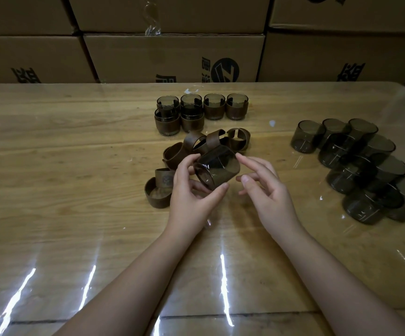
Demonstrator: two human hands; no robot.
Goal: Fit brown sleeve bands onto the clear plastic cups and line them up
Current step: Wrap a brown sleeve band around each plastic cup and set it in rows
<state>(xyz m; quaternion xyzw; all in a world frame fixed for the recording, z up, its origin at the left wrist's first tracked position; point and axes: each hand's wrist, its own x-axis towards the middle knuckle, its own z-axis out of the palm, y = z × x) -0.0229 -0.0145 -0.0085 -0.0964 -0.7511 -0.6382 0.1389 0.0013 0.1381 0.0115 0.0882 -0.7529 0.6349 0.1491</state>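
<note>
Just above the middle of the table, a smoky clear cup (217, 169) is held tipped on its side, clear of the wood, with no band on it yet. The left hand (191, 202) grips it from below and behind, thumb curled under the near rim and fingers wrapped round the far side. The right hand (269, 190) is beside it with its fingers loosely spread and holding nothing. Its index finger reaches to the cup's upper wall, though whether it touches or only comes close I cannot tell.

Directly behind the held cup lies a loose heap of brown sleeve bands (196, 146), about half a dozen, some upright and some tumbled against each other. Beyond them stand the banded cups (201, 112): a back row of four and a front row of two, set close together and upright.

Off to the right, well apart from the hands, a cluster of bare cups (356, 166), roughly ten, waits mouth down. So six look finished, one is in hand, and by my reckoning well over half the work remains; the second row is only half filled.

The table (75, 141) is pale wood under a glossy clear cover, and stacked cardboard boxes (172, 57) wall off the far edge.
</note>
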